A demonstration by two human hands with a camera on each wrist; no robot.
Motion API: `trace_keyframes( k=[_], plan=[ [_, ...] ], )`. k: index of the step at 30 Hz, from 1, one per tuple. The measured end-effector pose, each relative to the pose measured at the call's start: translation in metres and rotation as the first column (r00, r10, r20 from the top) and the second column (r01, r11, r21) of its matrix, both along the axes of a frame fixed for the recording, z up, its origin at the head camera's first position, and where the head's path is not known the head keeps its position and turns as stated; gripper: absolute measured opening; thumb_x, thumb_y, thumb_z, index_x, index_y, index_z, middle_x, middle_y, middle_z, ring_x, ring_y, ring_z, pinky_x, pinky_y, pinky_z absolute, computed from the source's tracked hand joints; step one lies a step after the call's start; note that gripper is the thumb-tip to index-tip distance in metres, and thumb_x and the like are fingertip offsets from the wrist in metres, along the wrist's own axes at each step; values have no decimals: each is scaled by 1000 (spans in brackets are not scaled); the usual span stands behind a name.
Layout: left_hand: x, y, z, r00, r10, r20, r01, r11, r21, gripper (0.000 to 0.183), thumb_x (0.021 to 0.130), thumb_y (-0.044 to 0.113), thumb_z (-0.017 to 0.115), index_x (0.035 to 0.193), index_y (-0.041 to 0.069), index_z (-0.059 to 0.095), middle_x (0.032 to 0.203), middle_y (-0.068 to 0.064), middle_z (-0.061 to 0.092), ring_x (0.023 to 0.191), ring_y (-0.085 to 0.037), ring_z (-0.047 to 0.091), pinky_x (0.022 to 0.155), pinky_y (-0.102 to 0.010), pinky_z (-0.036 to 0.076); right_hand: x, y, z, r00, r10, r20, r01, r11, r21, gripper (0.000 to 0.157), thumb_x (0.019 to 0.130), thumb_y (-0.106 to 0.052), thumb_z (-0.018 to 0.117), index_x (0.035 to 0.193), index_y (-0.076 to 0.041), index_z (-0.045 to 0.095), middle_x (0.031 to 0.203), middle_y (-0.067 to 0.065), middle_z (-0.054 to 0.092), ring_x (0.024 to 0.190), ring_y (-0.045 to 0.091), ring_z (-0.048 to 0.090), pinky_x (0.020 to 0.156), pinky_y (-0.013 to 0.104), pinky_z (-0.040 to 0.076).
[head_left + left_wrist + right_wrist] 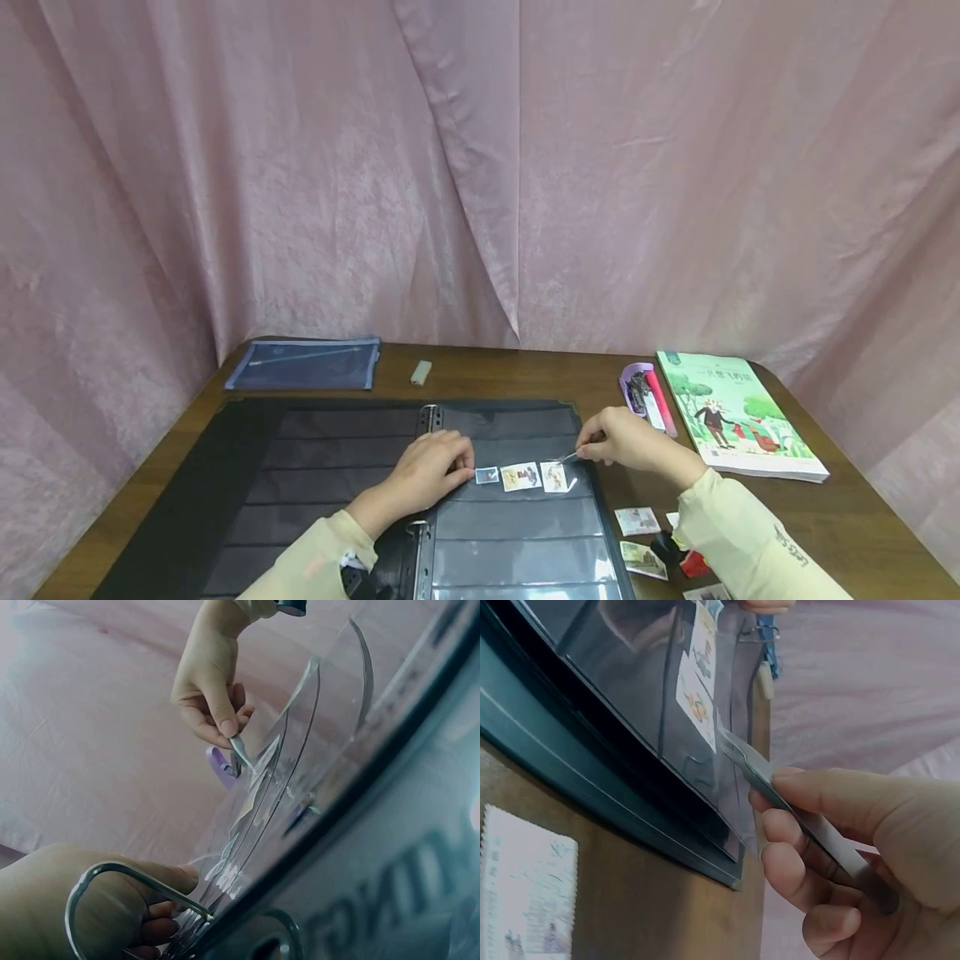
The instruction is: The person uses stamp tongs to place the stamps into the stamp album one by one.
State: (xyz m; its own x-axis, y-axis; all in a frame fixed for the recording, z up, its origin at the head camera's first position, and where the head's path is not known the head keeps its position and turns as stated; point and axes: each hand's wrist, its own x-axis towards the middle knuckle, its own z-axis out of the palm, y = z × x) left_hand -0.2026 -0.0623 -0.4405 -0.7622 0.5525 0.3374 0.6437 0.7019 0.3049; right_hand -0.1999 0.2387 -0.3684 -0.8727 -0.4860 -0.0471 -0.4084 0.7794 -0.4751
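An album [517,518] with black pages and clear pocket strips lies open. Several stamps sit in a row on its right page: a small blue one [487,475], a wider one [521,477] and a white-edged one [554,477]. My left hand [423,471] is by the binder rings at the row's left end, its thumb and curled fingers at the edge of the clear pocket strip [225,859]. My right hand [615,433] pinches metal tweezers [810,821], whose tips meet the corner of the rightmost stamp [696,705] and the clear film.
Loose stamps [637,522] lie on the wooden table right of the album, beside a red item [694,564]. Behind are a green picture book [742,412], a purple tray [637,392] with a red stick, an eraser [421,372] and a blue mesh pouch [303,365]. Pink curtains hang beyond.
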Motion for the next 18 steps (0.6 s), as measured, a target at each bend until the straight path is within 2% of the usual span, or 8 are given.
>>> trace_keyframes(
  k=[6,13,18],
  plan=[
    [0,1,0,1000,-6,8,6,1000,-2,17,77,33,68,72,29,51,69,19,45,67,2,40,70,-23,38,3,4,4,1000,-22,7,22,1000,-21,9,81,-18,63,80,-11,69,65,-2,62,51,9,53,49,19,42],
    [1,1,1,1000,-4,9,5,1000,-24,15,77,30,68,74,28,54,71,17,47,68,1,41,66,-22,36,18,10,8,999,-52,-2,52,997,-53,10,82,-19,63,82,-11,69,63,-1,61,50,6,53,50,20,42],
    [3,1,8,999,-23,30,25,997,-75,11,78,24,67,77,24,56,73,13,49,70,-3,43,66,-23,36,31,19,14,998,-59,-28,56,994,-96,11,81,-19,63,84,-10,68,65,1,63,49,5,53,48,20,42]
  ],
)
